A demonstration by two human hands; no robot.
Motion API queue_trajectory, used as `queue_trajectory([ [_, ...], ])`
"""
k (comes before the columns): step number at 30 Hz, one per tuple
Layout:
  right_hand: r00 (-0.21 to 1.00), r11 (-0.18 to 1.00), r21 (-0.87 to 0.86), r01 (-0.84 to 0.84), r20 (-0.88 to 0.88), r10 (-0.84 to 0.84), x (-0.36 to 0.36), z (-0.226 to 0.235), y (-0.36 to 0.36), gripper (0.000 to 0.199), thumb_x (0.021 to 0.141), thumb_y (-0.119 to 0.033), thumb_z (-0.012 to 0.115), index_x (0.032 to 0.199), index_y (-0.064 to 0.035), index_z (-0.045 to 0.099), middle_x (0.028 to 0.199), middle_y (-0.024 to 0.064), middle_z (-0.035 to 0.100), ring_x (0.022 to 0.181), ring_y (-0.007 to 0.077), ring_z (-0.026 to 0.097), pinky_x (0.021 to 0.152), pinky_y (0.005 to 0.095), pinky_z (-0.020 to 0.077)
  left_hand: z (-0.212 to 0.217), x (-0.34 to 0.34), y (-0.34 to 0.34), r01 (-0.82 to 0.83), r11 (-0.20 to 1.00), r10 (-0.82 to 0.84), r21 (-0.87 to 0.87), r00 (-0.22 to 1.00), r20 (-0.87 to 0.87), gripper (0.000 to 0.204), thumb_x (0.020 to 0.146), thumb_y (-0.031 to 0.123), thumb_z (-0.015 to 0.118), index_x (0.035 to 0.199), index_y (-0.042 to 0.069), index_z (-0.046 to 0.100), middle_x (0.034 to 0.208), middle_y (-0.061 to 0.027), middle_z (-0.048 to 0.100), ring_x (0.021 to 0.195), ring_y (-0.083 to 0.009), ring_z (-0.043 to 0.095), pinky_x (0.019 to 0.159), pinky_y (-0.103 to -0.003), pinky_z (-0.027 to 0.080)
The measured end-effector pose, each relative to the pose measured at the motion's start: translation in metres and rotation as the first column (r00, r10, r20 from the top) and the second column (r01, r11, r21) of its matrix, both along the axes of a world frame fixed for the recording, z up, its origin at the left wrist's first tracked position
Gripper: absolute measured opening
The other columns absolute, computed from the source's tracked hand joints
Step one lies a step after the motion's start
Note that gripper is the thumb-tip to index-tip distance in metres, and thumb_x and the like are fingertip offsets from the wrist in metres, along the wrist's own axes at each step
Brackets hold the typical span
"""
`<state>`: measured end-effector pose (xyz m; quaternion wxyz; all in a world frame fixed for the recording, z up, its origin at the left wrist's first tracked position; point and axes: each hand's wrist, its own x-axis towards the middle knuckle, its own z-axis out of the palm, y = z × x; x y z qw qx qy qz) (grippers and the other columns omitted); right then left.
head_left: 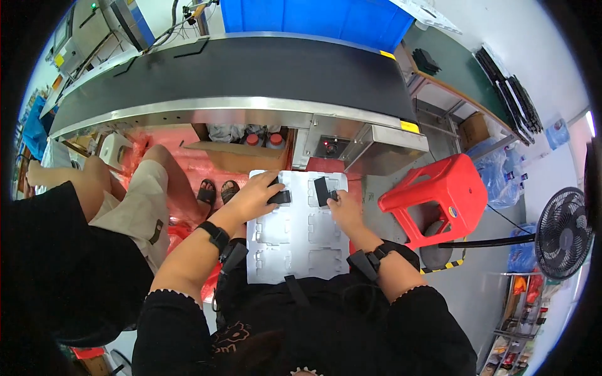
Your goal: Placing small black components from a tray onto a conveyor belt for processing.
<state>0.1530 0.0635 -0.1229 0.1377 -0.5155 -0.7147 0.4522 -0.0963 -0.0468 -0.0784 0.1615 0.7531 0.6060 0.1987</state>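
Note:
A white moulded tray (268,271) with several shaped recesses lies across my lap. Over its far left part, the fingers of my left hand (256,194) are closed on a small black rectangular piece (281,197); my fingers partly cover it. At the far right recesses, my right hand (345,210) pinches a flat black rectangular piece (321,189) by its near right edge. This piece is tilted above the tray; whether it touches the recess I cannot tell. Both wrists wear black bands.
A dark conveyor belt (251,69) with a metal edge runs ahead, a blue bin (313,17) behind it. Below stands a cardboard box (232,156) with bottles. A red stool (439,194) and black fan (564,233) are right. Another person (135,203) sits close left.

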Motion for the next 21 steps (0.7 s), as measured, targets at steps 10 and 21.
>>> queue_trajectory([
  [10,0.629,0.71,0.295,-0.639,0.732,0.262,0.009,0.023,-0.029,0.056,0.073,-0.027,0.059,0.122,-0.0049,0.042,0.127,0.02,0.035,0.114,0.0339,0.036,0.088,0.0473,0.0339,-0.031,0.026,-0.025,-0.221,0.971,0.182,-0.096,0.934,-0.308,0.039,0.079,0.02,0.054,0.116,0.009,0.05,0.134,-0.0181,0.029,0.126,-0.0287,0.027,0.099,-0.05,0.025],
  [21,0.726,0.76,0.029,-0.649,0.322,0.608,0.008,0.038,0.014,0.051,0.076,-0.024,0.057,0.122,-0.0093,0.044,0.114,0.0167,0.052,0.105,0.0293,0.05,0.086,0.0418,0.0389,-0.028,0.048,-0.036,-0.352,0.929,0.284,-0.113,0.876,-0.39,0.051,0.082,0.031,0.048,0.124,0.003,0.041,0.136,-0.0179,0.026,0.128,-0.0303,0.022,0.099,-0.056,0.018],
])
